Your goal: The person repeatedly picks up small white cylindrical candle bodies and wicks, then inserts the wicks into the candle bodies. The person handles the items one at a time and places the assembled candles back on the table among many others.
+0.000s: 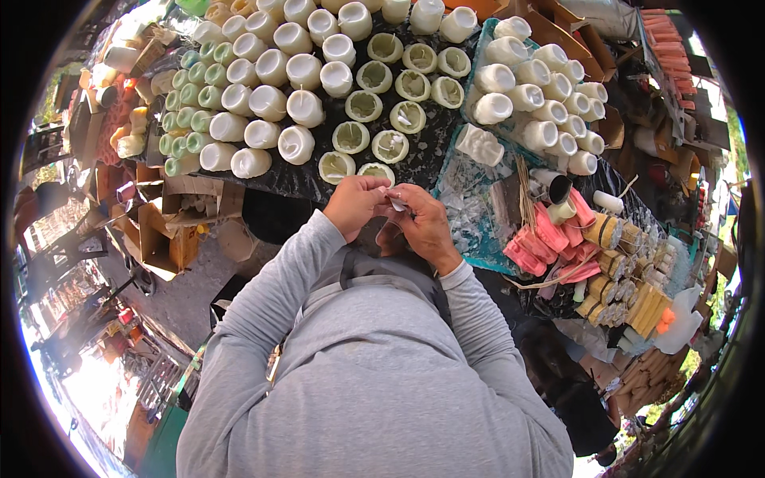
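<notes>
Grip: the left hand [355, 205] and right hand [422, 225] meet at chest height, fingers pinched shut together on a small white piece [396, 204]; too small to tell what it is.
Piece: it sits between the fingertips of both hands, just above the counter's [303, 182] near edge, clear of the moulds.
Why held so: both hands close round it and it is kept near the body, probably because it is tiny and needs fine finger work.
Open moulds [394, 107]: pale green cups with hollow tops stand in rows right in front of the hands; the nearest two touch the counter edge just beyond the knuckles.
Filled moulds [271, 103]: white and green ones, tipped on their sides, packed close to the left and further back.
Tray [466, 203]: a blue tray to the right carries more white moulds [542, 95] and a white block [480, 145].
Sticks [524, 191]: a thin bundle lies on the tray near the right hand.
Pink pieces [550, 239]: heaped at the tray's right end, beside yellowish rolls [629, 271].
In the way: the crowded cups leave little bare counter ahead of the hands; cardboard boxes [167, 231] crowd the left below the counter.
</notes>
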`<state>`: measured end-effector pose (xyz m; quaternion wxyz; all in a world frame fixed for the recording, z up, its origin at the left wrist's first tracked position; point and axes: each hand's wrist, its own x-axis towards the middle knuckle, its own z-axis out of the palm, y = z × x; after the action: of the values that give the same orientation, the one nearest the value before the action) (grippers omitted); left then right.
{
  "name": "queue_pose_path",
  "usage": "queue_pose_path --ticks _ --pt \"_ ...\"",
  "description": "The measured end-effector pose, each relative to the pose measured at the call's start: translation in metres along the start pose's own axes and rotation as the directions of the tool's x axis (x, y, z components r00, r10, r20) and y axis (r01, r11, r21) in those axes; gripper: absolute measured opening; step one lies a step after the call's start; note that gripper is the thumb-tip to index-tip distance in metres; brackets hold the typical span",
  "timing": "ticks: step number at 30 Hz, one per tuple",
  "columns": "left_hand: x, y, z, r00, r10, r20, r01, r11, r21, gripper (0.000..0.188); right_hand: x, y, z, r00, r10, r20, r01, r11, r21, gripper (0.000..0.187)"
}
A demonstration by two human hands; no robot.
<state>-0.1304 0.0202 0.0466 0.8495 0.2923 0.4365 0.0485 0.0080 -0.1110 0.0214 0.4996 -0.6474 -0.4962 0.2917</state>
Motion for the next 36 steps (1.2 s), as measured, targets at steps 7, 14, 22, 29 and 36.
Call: queue_pose_path --ticks 7,14,22,29,36 --pt "0.039 0.061 -0.059 0.703 0.677 0.218 -0.218 -0.087 0.972 0.025 0.038 0.015 0.032 0.716 0.697 0.024 -0.492 0.481 0.726 0.021" --pt "0.100 0.071 -0.097 0.796 0.456 0.397 -0.300 -0.272 0.914 0.018 0.103 0.012 0.046 0.833 0.536 -0.140 -0.546 0.836 -0.051 0.025" --pt "0.076 0.054 -0.100 0.813 0.474 0.338 -0.231 -0.270 0.935 0.017 0.139 0.021 0.075 0.989 0.150 -0.004 -0.140 0.906 -0.401 0.020" --pt "0.097 0.059 -0.095 0.717 0.592 0.369 -0.334 -0.173 0.927 0.011 0.146 0.025 0.058 0.953 0.302 -0.039 -0.296 0.892 -0.342 0.021" --pt "0.111 0.069 -0.105 0.819 0.364 0.444 -0.368 -0.262 0.892 0.011 0.136 0.017 0.058 0.893 0.442 -0.091 -0.450 0.862 -0.234 0.019"
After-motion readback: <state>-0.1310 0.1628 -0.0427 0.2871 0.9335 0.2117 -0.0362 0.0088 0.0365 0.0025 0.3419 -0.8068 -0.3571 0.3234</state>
